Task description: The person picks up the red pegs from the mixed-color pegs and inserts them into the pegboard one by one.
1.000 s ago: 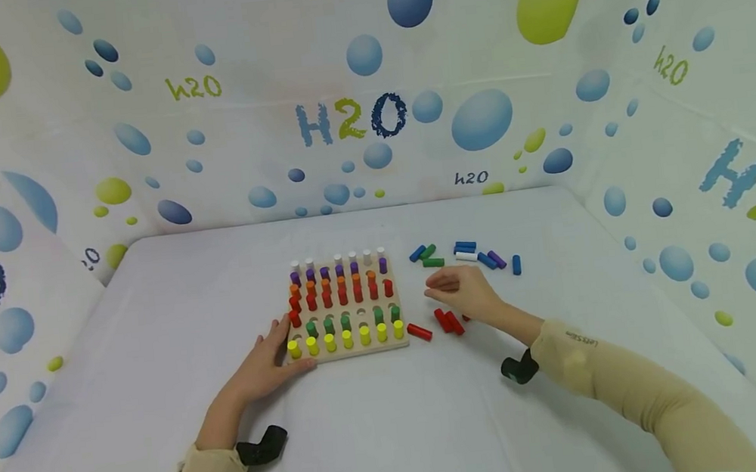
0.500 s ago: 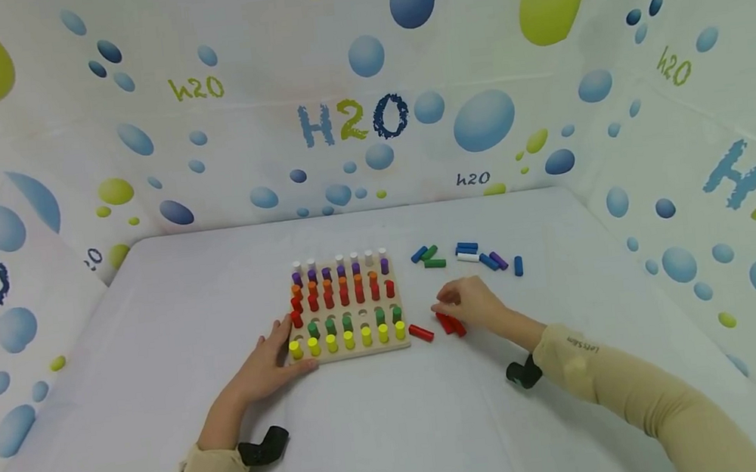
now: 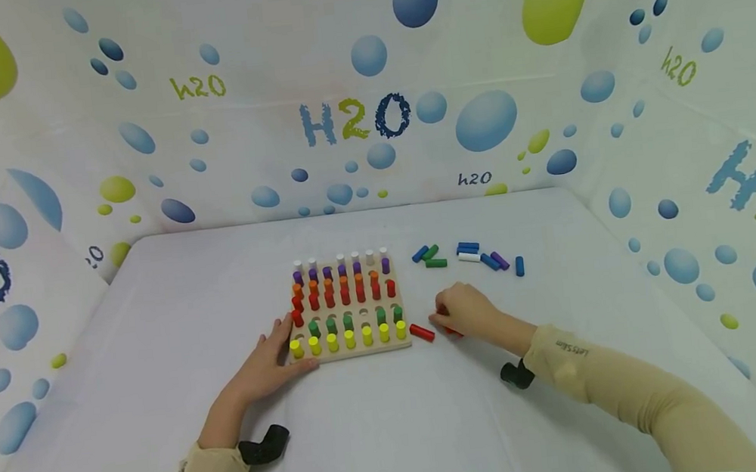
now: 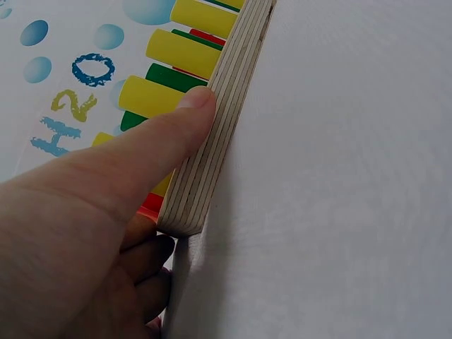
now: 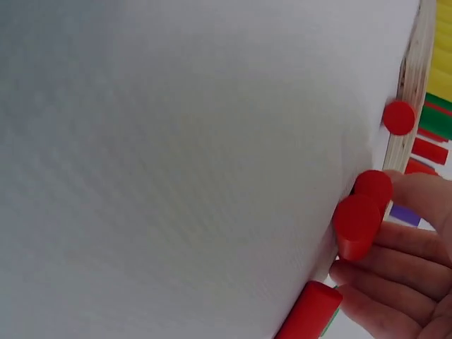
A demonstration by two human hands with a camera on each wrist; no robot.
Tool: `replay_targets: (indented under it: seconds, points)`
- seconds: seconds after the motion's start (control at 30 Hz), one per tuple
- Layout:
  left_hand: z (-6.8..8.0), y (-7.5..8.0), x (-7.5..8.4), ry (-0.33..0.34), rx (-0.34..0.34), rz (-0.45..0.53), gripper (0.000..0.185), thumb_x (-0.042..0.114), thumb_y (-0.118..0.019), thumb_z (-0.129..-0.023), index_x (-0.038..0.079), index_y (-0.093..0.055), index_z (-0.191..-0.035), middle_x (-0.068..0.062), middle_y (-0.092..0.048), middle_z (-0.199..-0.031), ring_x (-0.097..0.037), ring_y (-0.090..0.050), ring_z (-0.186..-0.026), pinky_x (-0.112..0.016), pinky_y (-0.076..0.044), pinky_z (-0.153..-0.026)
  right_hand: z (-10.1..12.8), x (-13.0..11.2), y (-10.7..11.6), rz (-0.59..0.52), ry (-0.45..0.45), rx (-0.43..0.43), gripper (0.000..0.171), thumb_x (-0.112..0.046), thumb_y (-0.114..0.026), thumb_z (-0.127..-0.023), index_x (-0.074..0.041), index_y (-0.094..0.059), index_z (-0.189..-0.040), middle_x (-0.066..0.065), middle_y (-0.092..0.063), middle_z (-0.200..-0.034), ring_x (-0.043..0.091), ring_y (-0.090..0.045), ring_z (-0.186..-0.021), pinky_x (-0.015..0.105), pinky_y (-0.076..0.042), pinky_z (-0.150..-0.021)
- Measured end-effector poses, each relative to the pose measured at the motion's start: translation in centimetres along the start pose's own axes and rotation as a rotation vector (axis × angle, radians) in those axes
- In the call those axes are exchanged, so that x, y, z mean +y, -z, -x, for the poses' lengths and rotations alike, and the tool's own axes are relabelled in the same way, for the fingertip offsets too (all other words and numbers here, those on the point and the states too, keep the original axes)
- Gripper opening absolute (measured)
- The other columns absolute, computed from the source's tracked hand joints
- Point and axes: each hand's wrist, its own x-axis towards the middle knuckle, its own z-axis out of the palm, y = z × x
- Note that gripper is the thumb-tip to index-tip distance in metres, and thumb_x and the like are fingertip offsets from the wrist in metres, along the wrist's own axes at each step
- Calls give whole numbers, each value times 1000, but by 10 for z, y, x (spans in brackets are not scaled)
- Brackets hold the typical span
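Red pegs (image 5: 357, 224) pinched in R hand (image 3: 465, 309) grip; L hand (image 3: 268, 360) holds pegboard (image 4: 215, 127) corner.

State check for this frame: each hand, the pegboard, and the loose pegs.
Left hand: grips the pegboard's near left corner.
Right hand: fingers curled round red pegs.
Pegboard: flat on table, partly filled, some holes empty.
Lone red peg: lying beside board.
Far loose pegs: lying scattered.

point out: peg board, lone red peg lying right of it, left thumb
peg board (image 3: 350, 353): head view, bare near edge of the wood.
lone red peg (image 3: 421, 332): head view, middle of its side.
left thumb (image 4: 159, 138): left wrist view, upper thumb pressed against the board edge.
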Motion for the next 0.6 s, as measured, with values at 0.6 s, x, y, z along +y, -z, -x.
replay_targets:
  seconds: [0.6]
  points:
    - [1,2,4,7,-5,-11,101,53,-64,-78,2,-9,-146,-23,-11,-149,-38,-4,-137,-53,-2,-109,1,-1,0,110,-34,-20,24,-31,-69,-82,-9,-63,-75,-3,-49,-55,12,-47,-55,20,-42,-51]
